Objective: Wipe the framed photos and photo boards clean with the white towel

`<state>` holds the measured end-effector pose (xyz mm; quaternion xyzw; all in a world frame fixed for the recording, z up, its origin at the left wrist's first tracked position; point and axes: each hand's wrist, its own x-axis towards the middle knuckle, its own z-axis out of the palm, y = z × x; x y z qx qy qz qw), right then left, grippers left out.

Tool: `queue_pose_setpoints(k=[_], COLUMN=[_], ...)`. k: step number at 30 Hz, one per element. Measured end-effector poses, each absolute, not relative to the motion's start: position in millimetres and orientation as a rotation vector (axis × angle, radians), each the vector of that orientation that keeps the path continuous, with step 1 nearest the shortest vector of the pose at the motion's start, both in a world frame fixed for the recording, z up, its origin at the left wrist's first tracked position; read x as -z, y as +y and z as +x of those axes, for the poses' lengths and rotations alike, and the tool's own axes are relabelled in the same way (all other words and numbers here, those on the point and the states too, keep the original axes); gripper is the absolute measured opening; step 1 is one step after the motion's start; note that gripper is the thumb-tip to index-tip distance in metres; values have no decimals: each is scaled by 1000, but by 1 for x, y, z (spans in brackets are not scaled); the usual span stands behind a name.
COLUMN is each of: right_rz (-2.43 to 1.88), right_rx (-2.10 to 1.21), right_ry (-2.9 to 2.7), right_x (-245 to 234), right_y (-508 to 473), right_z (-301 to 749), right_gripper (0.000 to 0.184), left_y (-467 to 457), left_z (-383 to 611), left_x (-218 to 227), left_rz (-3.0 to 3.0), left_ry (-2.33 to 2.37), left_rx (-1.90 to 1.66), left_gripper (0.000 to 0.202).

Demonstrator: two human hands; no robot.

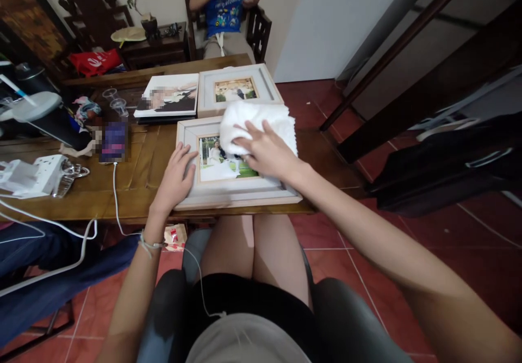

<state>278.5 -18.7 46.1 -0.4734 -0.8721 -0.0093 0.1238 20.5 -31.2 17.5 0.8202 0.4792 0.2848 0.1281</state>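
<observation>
A white picture frame (240, 193) holding an outdoor photo lies flat at the front edge of the wooden table. On its left border rests my left hand (176, 178), flat with fingers stretched out. My right hand (267, 149) holds a folded white cloth (261, 114) against the frame's upper right part, with some fingers spread over it. The cloth hides that corner and part of the photo, and it overlaps the front edge of a second white picture frame (207, 92) lying behind.
Left of the rear frame lies a photo panel (190, 82). A phone (114, 141) on a white cable, a power strip (44, 175) and a dark tumbler (53, 121) occupy the table's left side. Opposite sits a person in a blue shirt (224, 9). Dark clothes (440, 161) hang at right.
</observation>
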Motion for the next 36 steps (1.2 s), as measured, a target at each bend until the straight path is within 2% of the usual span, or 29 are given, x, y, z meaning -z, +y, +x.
queue_pose_setpoints(k=[3, 7, 10, 14, 16, 23, 28, 32, 36], right_rz=[-1385, -1288, -1200, -1058, -1007, -1116, -1319, -1257, -1066], right_rx=[103, 42, -138, -450, -499, -92, 37, -160, -528], right_ry=[-2556, -2667, -2731, -2809, -2805, -2659, -2560, -2667, -2833], right_x=[-46, -51, -66, -89, -89, -48, -44, -56, -74], right_y=[3, -22, -65, -114, -122, -47, 21, -3, -74], right_z=[280, 276, 276, 275, 271, 270, 261, 235, 233], right_gripper=[51, 47, 44, 51, 51, 46, 46, 48, 48], left_y=[-31, -31, -31, -32, -33, -32, -33, -35, -37], left_z=[20, 21, 22, 23, 24, 21, 22, 24, 26], left_x=[-17, -15, -15, -16, -17, -16, -18, -21, -22], left_rz=[2386, 2368, 2361, 2350, 2344, 2366, 2323, 2231, 2112], left_ry=[1398, 1389, 1396, 1402, 1402, 1393, 1339, 1346, 1365], left_rx=[-862, -929, -954, -957, -949, -894, -941, -1067, -1155], left_gripper=[32, 31, 30, 30, 31, 35, 38, 45, 49])
